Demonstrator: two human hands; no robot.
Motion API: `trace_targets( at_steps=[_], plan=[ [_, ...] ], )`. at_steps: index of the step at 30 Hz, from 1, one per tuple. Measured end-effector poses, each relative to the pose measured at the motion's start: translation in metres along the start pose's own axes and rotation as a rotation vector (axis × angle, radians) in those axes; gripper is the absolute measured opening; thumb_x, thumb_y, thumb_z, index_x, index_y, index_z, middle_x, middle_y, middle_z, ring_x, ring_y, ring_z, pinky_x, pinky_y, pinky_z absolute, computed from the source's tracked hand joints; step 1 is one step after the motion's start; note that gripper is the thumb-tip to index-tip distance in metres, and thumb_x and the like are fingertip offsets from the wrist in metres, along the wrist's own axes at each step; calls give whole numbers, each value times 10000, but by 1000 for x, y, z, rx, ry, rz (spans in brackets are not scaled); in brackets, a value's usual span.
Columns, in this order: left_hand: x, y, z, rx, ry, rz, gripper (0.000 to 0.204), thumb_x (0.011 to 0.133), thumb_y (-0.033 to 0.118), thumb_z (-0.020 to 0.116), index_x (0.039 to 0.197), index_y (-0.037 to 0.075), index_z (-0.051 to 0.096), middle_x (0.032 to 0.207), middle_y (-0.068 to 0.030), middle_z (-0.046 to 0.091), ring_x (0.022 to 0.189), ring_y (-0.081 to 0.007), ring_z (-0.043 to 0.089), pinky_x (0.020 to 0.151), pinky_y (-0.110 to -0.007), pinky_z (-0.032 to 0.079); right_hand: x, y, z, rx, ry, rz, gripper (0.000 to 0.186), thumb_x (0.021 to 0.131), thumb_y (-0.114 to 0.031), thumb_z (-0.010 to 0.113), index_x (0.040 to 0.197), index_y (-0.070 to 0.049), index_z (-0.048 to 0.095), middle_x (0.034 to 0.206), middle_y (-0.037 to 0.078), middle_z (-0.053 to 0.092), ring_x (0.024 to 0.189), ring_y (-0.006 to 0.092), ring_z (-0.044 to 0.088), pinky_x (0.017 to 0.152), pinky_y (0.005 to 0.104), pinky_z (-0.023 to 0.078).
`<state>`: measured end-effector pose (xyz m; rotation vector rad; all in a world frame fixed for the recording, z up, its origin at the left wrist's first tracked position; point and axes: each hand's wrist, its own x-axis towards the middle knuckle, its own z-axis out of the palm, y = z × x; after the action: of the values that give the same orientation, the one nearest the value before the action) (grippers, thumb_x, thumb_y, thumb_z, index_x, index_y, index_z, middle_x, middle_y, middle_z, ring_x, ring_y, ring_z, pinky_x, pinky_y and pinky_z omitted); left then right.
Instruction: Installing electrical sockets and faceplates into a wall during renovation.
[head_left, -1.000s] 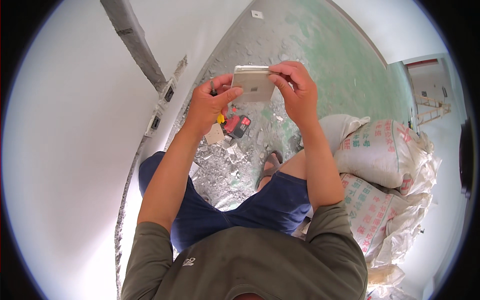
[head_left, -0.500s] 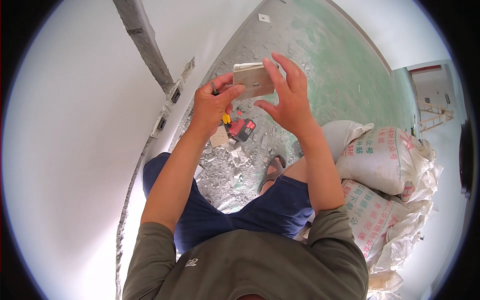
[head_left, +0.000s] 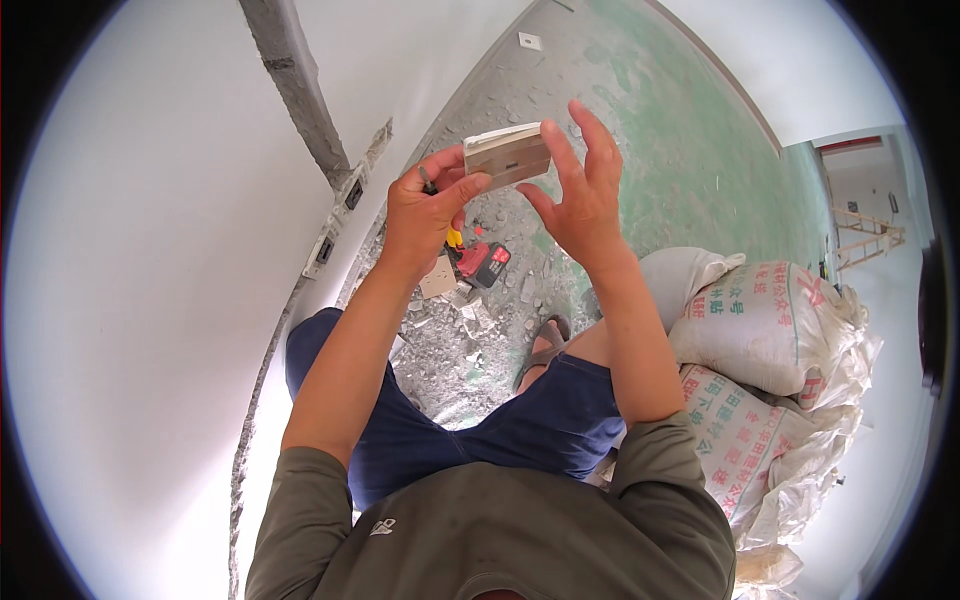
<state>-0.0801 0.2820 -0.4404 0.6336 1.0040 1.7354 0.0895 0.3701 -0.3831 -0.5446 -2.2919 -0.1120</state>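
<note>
Gripped in my left hand (head_left: 420,218) is a greige switch plate (head_left: 505,165) with a white edge, held raised above the rubble. A slim dark object (head_left: 427,184) sits among those fingers, and a yellow piece (head_left: 455,237) shows below them; whether they are one tool is unclear. My right hand (head_left: 583,200) is open with fingers spread at the plate's right side; one fingertip overlaps its corner, contact unclear. A red cordless tool with a black battery (head_left: 485,262) and a beige socket plate (head_left: 438,283) lie on the floor beneath.
A chased white wall (head_left: 170,300) at left has wall boxes (head_left: 325,247) in its channel. Stacked white sacks (head_left: 740,330) are at my right. A ladder (head_left: 870,235) stands at the far right. Rubble (head_left: 460,370) covers the floor between my legs; a small white plate (head_left: 530,41) lies farther ahead.
My right hand has let go of the switch plate and spread its fingers beside it. My left hand still holds the plate, which has tilted slightly.
</note>
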Motion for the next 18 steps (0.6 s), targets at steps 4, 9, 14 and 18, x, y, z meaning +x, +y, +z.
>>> trace_targets(
  at_steps=[4,9,14,18],
  plan=[
    [0,-3,-1,4,9,26,375,806,63,785,1159,39,660,911,-46,694,578,-41,508,472,-194,420,0,-1,6,-67,15,-24,852,561,-32,836,1335,-248,552,1463,109,386,1287,335,432,995,461,381],
    [-1,0,1,39,-1,0,397,801,80,793,1170,38,654,889,-39,688,564,-42,503,471,-190,414,-1,3,14,-101,60,-39,798,591,-3,797,1316,-248,570,1447,107,412,1279,330,443,995,457,380],
    [1,2,1,32,0,-29,398,805,147,802,1160,37,660,890,-38,690,535,-46,495,462,-194,405,-2,6,12,-80,51,-29,811,595,-39,798,1343,-216,539,1432,97,435,1277,324,448,1005,455,378],
    [7,0,-4,-127,39,-146,380,887,226,717,1202,33,628,988,-60,689,715,-87,591,459,-213,392,-4,6,1,290,-174,307,923,595,-112,858,1417,-131,438,1427,102,455,1310,306,426,1083,429,341]
  ],
)
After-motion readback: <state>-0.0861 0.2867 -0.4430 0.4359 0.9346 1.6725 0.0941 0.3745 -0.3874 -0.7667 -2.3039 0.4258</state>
